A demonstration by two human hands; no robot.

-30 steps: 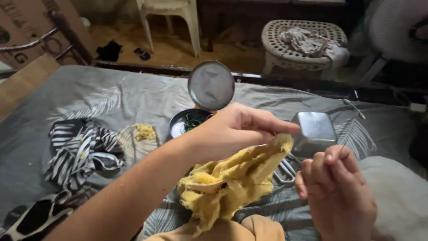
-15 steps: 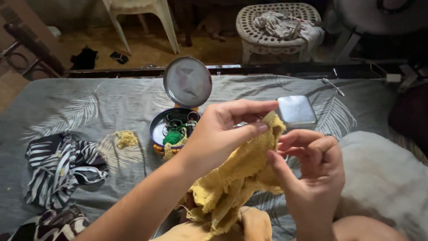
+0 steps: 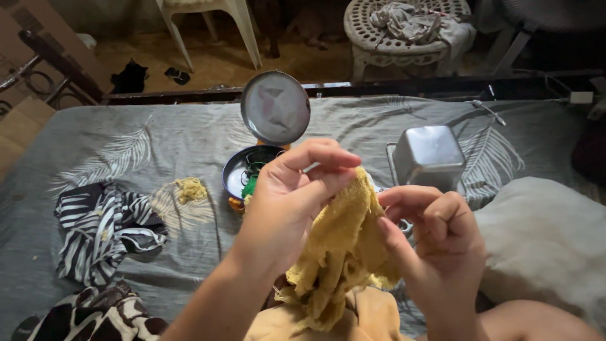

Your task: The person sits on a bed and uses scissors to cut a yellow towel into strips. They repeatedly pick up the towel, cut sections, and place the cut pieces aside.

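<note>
Left hand [image 3: 297,189] pinches yellow cloth [image 3: 338,252] at its top | right hand [image 3: 435,233] curled, fingertips on cloth's right edge | open tin [image 3: 243,170] behind, mid-bed [image 3: 158,139]

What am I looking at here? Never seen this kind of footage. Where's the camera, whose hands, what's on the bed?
There is no machine: a person wears one camera on the head, looking down at their own bare hands. The left hand pinches the top of a yellow cloth with its fingers; the right hand is closed beside the cloth's edge, and whether it grips anything is unclear. They work over a grey leaf-print bedsheet. On it lie an open round tin with its lid propped up, a square metal container, a striped black-and-white cloth, a small yellow scrap and a pillow.
</note>
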